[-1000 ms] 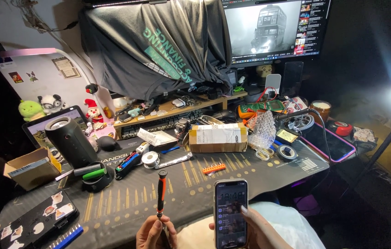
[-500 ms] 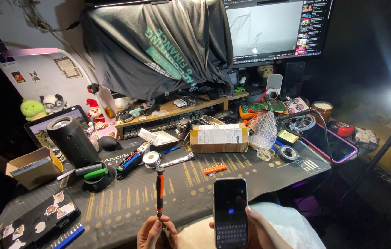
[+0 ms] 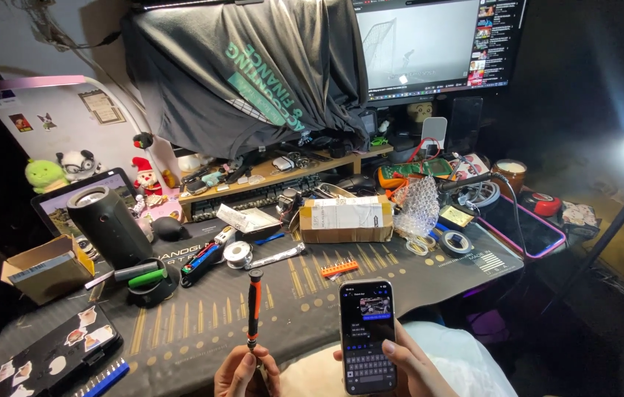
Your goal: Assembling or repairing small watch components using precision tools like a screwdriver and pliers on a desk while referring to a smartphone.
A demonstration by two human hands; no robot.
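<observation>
Desk (image 3: 180, 323) is crowded; a cardboard box (image 3: 346, 219) sits mid-mat, well beyond both hands. Phone (image 3: 368, 334) is held upright, screen lit, in the right hand (image 3: 407, 367), fingers wrapped behind it. Screwdriver (image 3: 254, 309) is pinched at its lower tip by the closed left hand (image 3: 246, 373), long axis vertical, cap uppermost, just left of the phone.
</observation>
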